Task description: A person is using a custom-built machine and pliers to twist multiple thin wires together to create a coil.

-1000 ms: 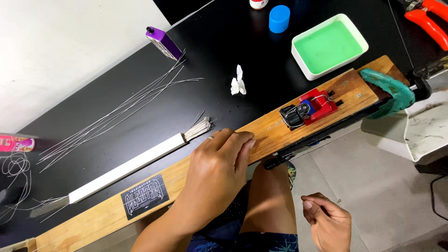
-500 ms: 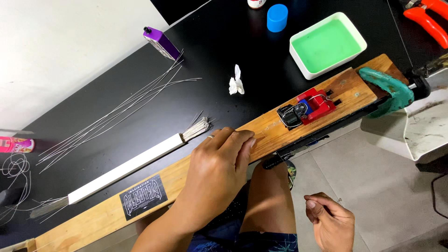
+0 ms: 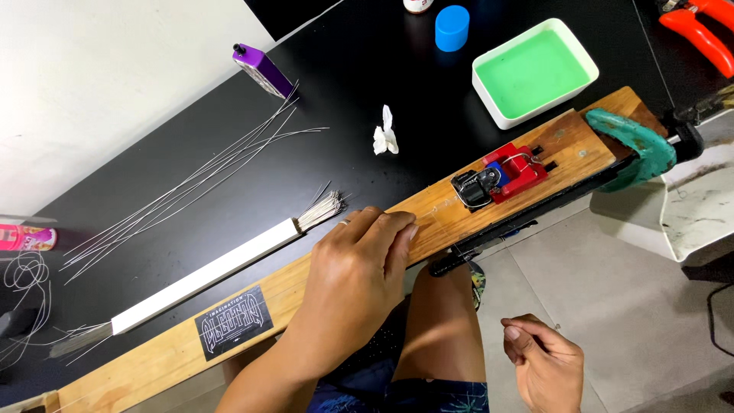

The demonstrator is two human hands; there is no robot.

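Observation:
My left hand [image 3: 355, 264] lies palm down on a long wooden board [image 3: 440, 214] that runs along the front edge of the black table [image 3: 367, 69]. Its fingers press on the board left of a small red and black clamp device [image 3: 501, 177] mounted there. My right hand [image 3: 541, 365] hangs low beside my knee, off the table, thumb and finger pinched together; whether a thin wire is between them I cannot tell. A green clamp [image 3: 638, 149] grips the board's right end.
A white tube [image 3: 206, 275] with thin wires sticking out of both ends lies beside the board. Loose long wires [image 3: 191, 183], a purple lighter [image 3: 262, 69], a tissue scrap [image 3: 384, 136], a blue cap [image 3: 452, 27], a white tray of green liquid [image 3: 535, 70] and orange pliers [image 3: 699, 30] sit on the table.
My right hand has shifted slightly right and down beside my knee. My left hand stays pressed on the board.

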